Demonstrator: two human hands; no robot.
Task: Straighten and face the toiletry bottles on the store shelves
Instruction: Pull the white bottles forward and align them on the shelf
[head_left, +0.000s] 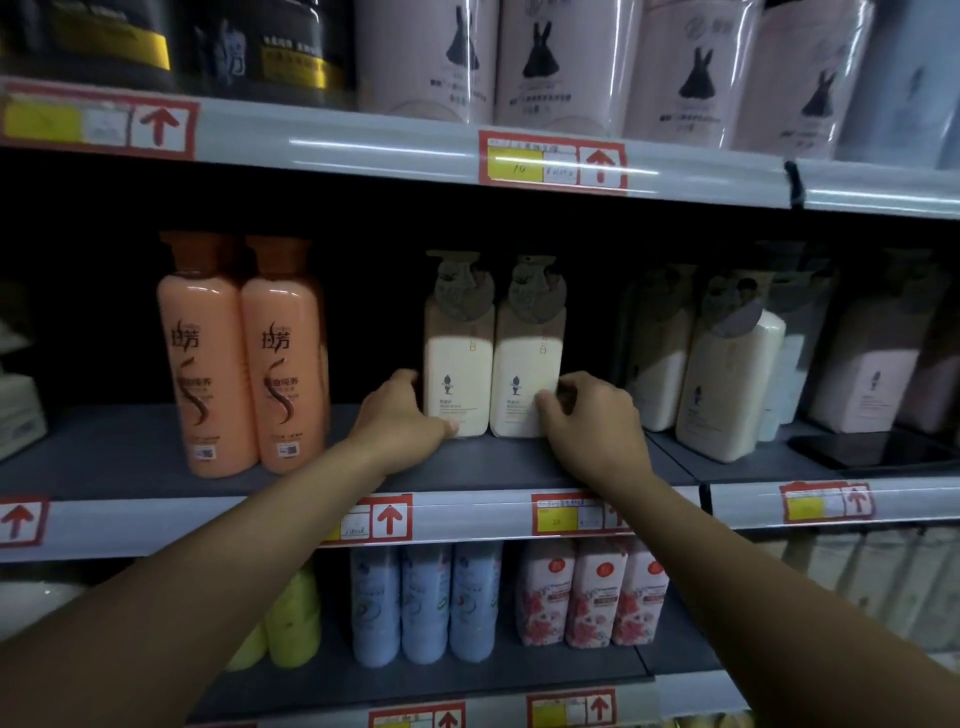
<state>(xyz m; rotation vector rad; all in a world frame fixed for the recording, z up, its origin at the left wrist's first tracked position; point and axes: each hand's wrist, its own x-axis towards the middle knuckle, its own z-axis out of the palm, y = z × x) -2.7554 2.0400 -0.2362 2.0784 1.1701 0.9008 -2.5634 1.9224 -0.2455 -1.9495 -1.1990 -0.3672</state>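
Note:
Two cream pump bottles stand side by side, labels forward, on the middle shelf (493, 467). My left hand (402, 415) wraps the lower left side of the left cream bottle (458, 364), thumb across its front base. Against the lower right side of the right cream bottle (527, 364) my right hand (592, 421) presses, fingers curled over its front corner. The two bottles touch each other and stand upright, set back from the shelf's front edge.
Two orange bottles (249, 364) stand left of my hands. More cream and pink bottles (727, 374) crowd the right. Pink wrapped packs (561, 62) sit on the shelf above; blue (423, 603), floral (592, 592) and yellow bottles (291, 618) below. Price rails with red arrow tags (553, 158) edge each shelf.

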